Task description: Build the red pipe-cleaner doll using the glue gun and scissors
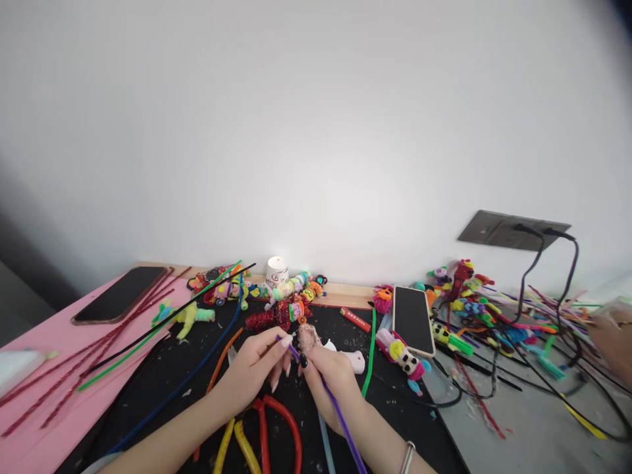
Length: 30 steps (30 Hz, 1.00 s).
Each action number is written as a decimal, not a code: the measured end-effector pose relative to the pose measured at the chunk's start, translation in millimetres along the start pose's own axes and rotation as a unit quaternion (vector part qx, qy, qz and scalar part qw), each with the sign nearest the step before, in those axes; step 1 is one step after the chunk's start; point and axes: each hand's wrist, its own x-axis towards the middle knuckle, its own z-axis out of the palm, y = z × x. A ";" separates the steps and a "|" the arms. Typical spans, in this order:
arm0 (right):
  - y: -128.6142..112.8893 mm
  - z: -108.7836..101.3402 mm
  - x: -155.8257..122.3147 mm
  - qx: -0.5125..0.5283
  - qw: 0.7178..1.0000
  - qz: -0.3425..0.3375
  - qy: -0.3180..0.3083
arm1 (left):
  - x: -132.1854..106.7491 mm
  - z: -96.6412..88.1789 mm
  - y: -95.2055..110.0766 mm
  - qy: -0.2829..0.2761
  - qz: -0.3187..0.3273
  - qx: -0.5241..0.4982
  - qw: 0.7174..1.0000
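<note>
My left hand (254,366) pinches the upper end of a purple pipe cleaner (340,418) over the black mat (162,375). My right hand (330,376) is closed round the same purple stem, which runs down past my wrist. At its fingertips it also holds a small pinkish fuzzy piece (309,336). The two hands meet at the mat's middle. Just behind them lies a red glittery pipe-cleaner figure (269,318). Red-handled pliers (276,421) and yellow-handled pliers (237,444) lie below my left hand.
Small pipe-cleaner figures (296,288) line the back edge by a white cup (277,270). One phone (413,318) lies right of the mat, another phone (120,294) on the pink sheet. Loose stems and cables (523,329) pile at right, where another person's hand (612,339) shows.
</note>
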 end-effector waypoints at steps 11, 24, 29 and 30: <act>-2.4 -5.0 5.8 -0.008 0.999 -0.008 0.049 | 4.2 4.6 0.0 0.023 -0.053 -0.063 0.996; -5.5 -10.0 8.7 -0.021 0.997 0.021 0.067 | 5.8 0.0 -3.3 0.005 -0.108 -0.123 0.987; 1.7 -8.1 4.9 -0.003 0.999 0.035 0.040 | 6.4 -0.2 1.4 0.013 -0.099 -0.183 0.978; 4.3 -9.8 5.1 -0.012 0.998 0.039 0.043 | 7.0 -1.1 1.5 0.024 -0.094 -0.201 0.975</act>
